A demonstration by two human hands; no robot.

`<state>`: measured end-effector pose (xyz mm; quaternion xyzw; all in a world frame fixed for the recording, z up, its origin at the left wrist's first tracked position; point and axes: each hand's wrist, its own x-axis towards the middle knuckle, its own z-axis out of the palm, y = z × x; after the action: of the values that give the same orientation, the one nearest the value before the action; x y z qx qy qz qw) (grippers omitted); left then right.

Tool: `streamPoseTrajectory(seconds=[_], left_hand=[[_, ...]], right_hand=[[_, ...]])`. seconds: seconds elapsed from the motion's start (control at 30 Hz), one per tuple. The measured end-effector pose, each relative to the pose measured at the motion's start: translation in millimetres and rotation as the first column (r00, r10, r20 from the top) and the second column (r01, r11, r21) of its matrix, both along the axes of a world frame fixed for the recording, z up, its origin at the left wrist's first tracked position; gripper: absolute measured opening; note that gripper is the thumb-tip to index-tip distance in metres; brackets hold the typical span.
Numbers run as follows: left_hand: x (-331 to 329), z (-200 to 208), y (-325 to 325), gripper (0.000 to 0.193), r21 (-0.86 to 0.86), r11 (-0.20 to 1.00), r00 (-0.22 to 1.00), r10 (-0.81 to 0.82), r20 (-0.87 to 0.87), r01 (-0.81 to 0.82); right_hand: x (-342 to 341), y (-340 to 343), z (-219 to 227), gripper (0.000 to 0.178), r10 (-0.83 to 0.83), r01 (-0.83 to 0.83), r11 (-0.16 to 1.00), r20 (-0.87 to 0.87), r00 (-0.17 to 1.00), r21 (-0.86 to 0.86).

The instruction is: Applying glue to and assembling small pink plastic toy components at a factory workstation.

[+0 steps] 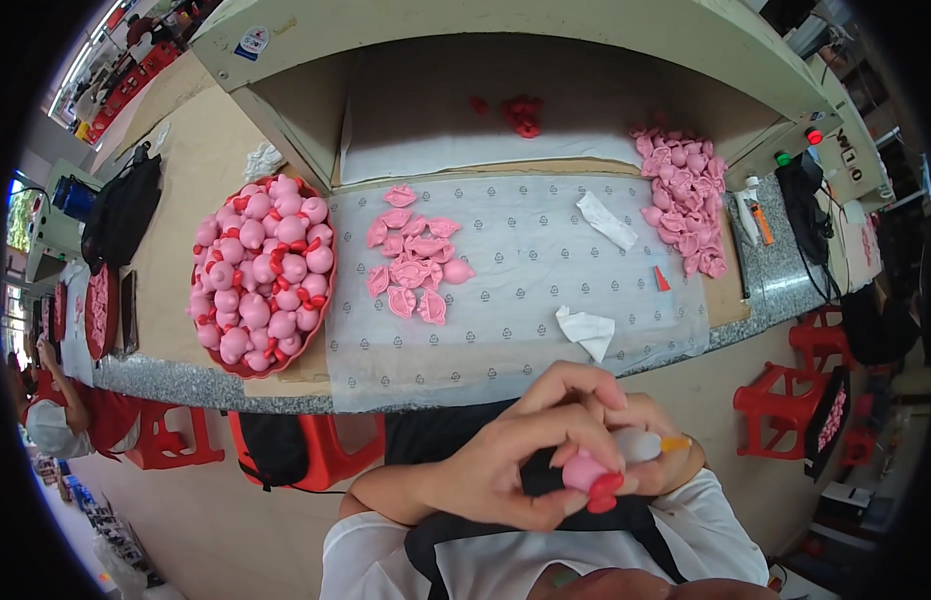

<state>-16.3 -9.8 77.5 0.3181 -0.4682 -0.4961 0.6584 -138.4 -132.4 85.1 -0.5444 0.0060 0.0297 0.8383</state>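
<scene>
A: Where do we have the pink toy piece [585, 470] right now?

B: Low and close to our body, well clear of the counter [185, 385]. Our left hand [515, 450] curls around it, fingers closed, thumb under its red part.

A: And our right hand [655, 450]?

B: Just behind the left, closed on a small glue tube [650, 443] with an orange tip, touching the piece from the right.

A: What lies on the counter ahead of us?

B: A red basket [325, 300] heaped with pink and red pieces at the left, loose pink shells [413, 262] on the plastic sheet [525, 290], another pink pile [685, 195] at the right, and two white rags [585, 330].
</scene>
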Motion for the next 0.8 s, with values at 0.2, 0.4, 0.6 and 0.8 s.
streamPoseTrajectory(seconds=[0.2,0.4,0.6,0.8], left_hand=[[-12.8,17.4,8.4,0.030,-0.180,0.976,0.992,0.127,0.022,-0.121],[-9.5,21.9,11.3,0.029,-0.242,0.964,0.992,0.120,0.032,-0.108],[0.1,14.1,15.8,0.026,-0.155,0.986,0.994,0.079,0.069,-0.067],[16.0,-39.9,-22.9,0.021,0.100,0.994,0.936,0.082,-0.341,-0.051]], right_hand=[[7.5,6.7,12.0,0.037,0.069,-0.065,0.998,0.339,0.938,-0.022],[6.6,10.3,11.5,0.036,0.179,-0.145,0.981,0.324,0.929,-0.126],[10.6,15.1,4.5,0.036,0.030,-0.038,0.999,0.204,0.979,0.036],[37.4,-2.7,-39.4,0.039,-0.215,0.259,0.919,-0.171,0.962,0.297]])
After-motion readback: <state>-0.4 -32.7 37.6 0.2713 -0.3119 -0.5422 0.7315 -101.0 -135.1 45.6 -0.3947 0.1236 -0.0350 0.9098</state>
